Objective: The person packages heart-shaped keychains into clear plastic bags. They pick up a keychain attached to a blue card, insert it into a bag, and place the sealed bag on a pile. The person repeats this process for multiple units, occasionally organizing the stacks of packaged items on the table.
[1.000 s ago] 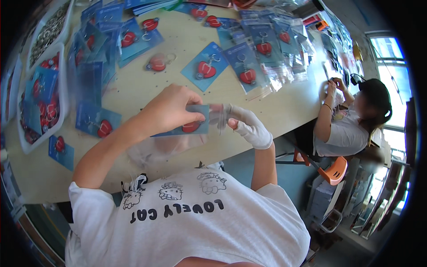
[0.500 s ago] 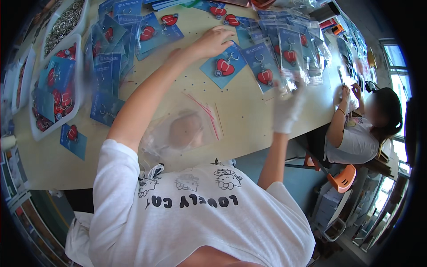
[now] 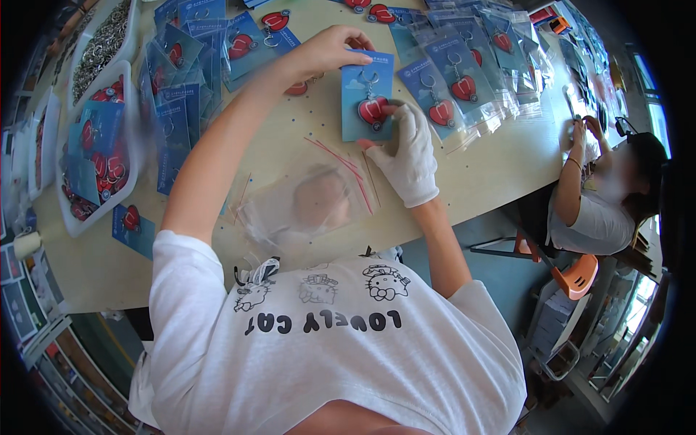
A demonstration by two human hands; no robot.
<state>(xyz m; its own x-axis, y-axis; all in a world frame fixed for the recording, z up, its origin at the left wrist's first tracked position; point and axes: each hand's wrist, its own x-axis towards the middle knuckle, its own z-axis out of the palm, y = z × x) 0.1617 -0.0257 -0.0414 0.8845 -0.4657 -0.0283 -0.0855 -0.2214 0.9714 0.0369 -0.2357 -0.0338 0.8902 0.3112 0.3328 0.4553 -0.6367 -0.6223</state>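
A blue backing card (image 3: 356, 120) carries a red heart-shaped keychain (image 3: 373, 111) with a silver ring and clasp. At its top edge my bare left hand (image 3: 339, 48) grips the card with bent fingers. My right hand (image 3: 411, 158), in a white glove whose fingertips are uncovered, pinches the card's lower right side beside the heart. Just right of it, bagged heart keychain cards (image 3: 464, 85) overlap in a pile. Clear plastic bags (image 3: 290, 206) with red seal lines lie on the table in front of me.
On the left, one white bin (image 3: 130, 163) holds red heart keychains and cards, another (image 3: 134, 36) metal rings. More blue cards (image 3: 174, 123) are stacked beside them. A co-worker (image 3: 602, 196) works at the table's right side, near an orange chair (image 3: 576, 278).
The card that lay tilted on the table is now upright between both hands. My right hand has moved left from the bagged pile to it; my left hand has taken its top edge.
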